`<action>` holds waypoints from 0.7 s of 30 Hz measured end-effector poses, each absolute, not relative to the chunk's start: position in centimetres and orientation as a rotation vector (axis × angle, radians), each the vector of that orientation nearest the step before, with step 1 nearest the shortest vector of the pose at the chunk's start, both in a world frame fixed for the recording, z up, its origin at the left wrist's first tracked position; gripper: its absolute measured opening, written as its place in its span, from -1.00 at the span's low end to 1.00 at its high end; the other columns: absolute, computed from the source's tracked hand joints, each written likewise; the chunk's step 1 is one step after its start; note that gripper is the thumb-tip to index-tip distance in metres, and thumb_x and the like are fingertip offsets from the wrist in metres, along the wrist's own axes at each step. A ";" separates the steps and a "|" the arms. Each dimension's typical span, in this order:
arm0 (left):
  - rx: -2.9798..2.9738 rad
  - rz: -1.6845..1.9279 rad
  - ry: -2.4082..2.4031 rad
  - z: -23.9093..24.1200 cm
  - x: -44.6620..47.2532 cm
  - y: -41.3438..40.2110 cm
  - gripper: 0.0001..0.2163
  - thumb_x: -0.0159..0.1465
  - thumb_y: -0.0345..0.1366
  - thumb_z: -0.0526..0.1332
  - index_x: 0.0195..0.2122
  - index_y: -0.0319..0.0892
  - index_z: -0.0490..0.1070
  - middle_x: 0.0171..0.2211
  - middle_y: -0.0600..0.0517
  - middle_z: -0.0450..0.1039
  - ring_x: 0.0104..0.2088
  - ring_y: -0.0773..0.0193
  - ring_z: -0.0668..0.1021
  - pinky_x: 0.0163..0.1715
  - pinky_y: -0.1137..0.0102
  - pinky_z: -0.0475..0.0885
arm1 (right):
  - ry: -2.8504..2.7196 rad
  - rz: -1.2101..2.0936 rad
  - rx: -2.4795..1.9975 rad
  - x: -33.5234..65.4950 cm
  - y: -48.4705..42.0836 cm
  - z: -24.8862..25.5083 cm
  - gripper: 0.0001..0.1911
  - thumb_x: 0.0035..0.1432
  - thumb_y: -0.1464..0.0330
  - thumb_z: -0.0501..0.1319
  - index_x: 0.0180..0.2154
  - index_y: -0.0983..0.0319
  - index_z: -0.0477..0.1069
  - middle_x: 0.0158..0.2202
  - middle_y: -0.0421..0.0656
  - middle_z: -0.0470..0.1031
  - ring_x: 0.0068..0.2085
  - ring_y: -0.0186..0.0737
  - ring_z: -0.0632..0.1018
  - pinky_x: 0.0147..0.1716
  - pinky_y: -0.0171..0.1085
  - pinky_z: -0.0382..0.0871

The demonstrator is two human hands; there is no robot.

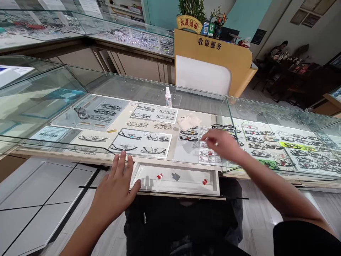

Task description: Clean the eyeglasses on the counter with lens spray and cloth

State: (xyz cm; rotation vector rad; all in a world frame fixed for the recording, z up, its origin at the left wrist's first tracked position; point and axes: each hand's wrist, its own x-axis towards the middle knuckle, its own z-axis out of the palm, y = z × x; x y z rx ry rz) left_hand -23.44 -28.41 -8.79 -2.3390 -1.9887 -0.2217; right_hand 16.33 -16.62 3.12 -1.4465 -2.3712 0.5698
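Observation:
My left hand (115, 186) is open, fingers spread, with its fingertips at the front edge of the display counter beside the open drawer (151, 188). My right hand (222, 142) is closed in a pinch over the counter. What its fingers hold, if anything, is too small to name. Just left of it lie black-framed eyeglasses (188, 138) on a pale sheet, with a crumpled light cloth (189, 121) behind them. Another dark pair of eyeglasses (223, 127) rests beyond my right hand. Clear-framed eyeglasses (209, 153) lie under and in front of that hand.
A white spray bottle (168, 97) stands near the back glass. Eyeglasses on a white card (142, 153) lie left. The drawer contains red packets (160, 176) and a grey piece (176, 176). A glass partition (228, 110) rises on the right, before more eyeglasses. A cashier desk (213, 57) stands behind.

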 end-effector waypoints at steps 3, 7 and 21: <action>-2.336 -0.221 -1.982 -8.9 -23.5 -28.4 -0.22 0.48 -0.06 -0.03 0.61 -0.41 -0.07 0.63 -0.37 -0.23 0.60 -0.36 0.02 0.08 -0.15 0.57 | -2.282 0.132 -1.898 22.0 -12.3 4.1 -0.72 0.40 0.33 0.23 -0.01 0.14 0.70 -0.02 -0.05 0.72 -0.15 -0.05 0.65 -0.21 -0.20 0.40; -2.333 -0.192 -1.973 -8.9 -23.6 -28.4 -0.24 0.48 -0.06 -0.04 0.59 -0.46 0.01 0.62 -0.40 -0.19 0.60 -0.38 0.05 0.05 -0.14 0.59 | -2.289 -0.028 -2.131 26.0 -8.9 2.6 -0.69 0.40 0.27 0.26 0.05 0.07 0.72 -0.11 -0.08 0.72 -0.16 -0.04 0.64 -0.23 -0.21 0.36; -2.304 -0.205 -1.946 -8.9 -23.7 -28.5 -0.27 0.47 -0.08 0.01 0.56 -0.46 0.09 0.61 -0.40 -0.14 0.61 -0.31 0.04 0.11 -0.06 0.59 | -2.292 -0.088 -2.017 23.9 -10.0 4.6 -0.69 0.41 0.29 0.16 -0.05 0.13 0.70 -0.20 -0.08 0.71 -0.18 -0.05 0.64 -0.15 -0.17 0.36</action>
